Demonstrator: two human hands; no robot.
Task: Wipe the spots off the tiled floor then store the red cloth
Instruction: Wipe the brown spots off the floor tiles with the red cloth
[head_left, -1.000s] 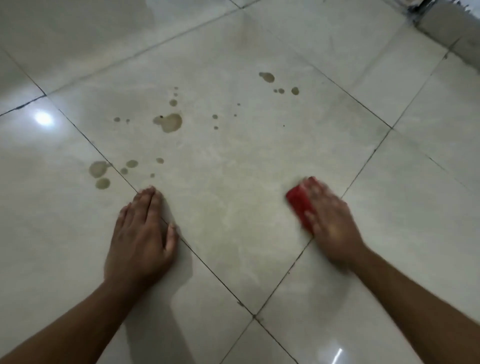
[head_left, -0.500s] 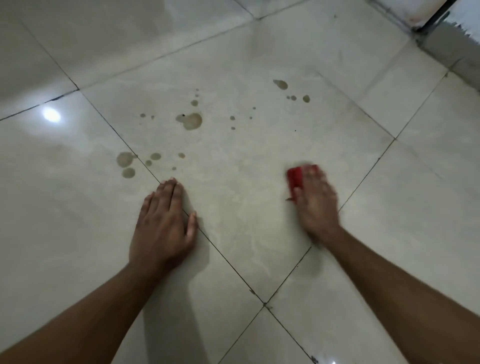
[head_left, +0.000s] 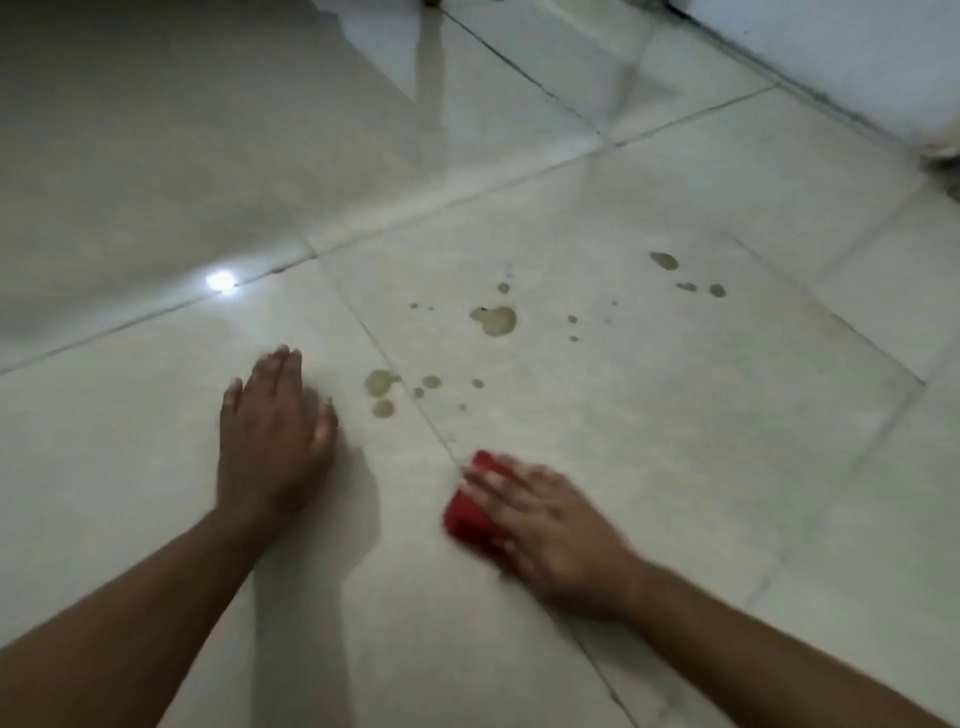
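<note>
My right hand presses a folded red cloth flat against the pale tiled floor, its fingers straight over the cloth; only the cloth's left part shows. The hand is blurred. Brownish spots dot the tiles beyond it: a large one, a cluster near the grout line just past the cloth, and a far group to the right. My left hand rests flat on the floor, fingers straight, left of the near cluster.
A white wall base runs along the far right edge of the floor. A lamp's bright reflection sits on the glossy tile at the left. Dark grout lines cross the floor diagonally.
My right hand slid the red cloth leftward, close below the near spots. My left hand shifted to the left side of the near cluster. The view tilted up, showing more floor and wall.
</note>
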